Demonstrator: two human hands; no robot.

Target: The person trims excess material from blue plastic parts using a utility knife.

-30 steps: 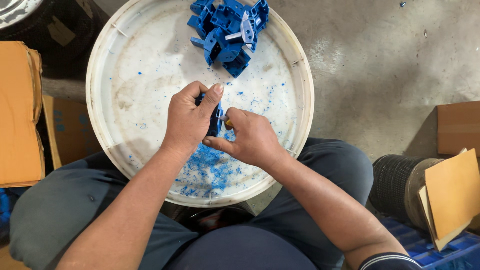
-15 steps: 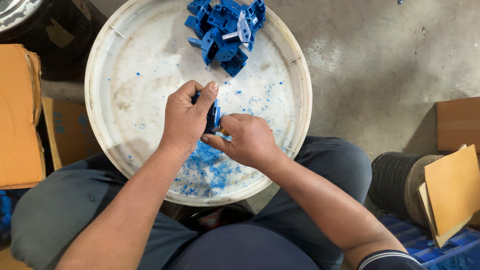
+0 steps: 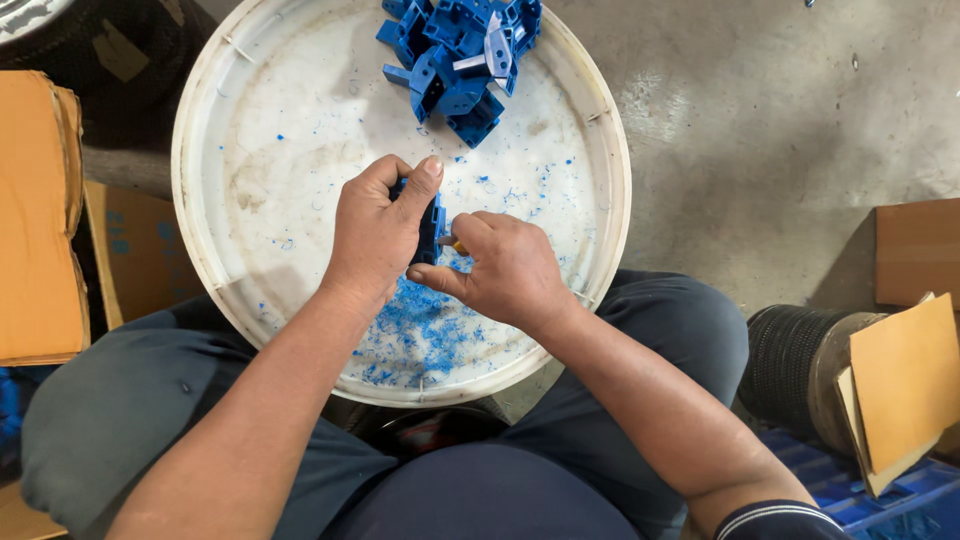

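1. The round tray [image 3: 250, 180] is off-white, smudged with brownish stains.
2. The plastic part [image 3: 432, 222] held between both hands is bright blue.
3. The heap of parts [image 3: 455, 50] at the tray's far edge is the same blue, with some grey faces.
4. The shavings [image 3: 425, 330] strewn on the tray are blue.
5. The cardboard sheets [image 3: 35, 220] are orange-brown.
6. The floor [image 3: 780, 120] is mottled grey.
7. The trousers [image 3: 100, 470] are dark grey-blue.
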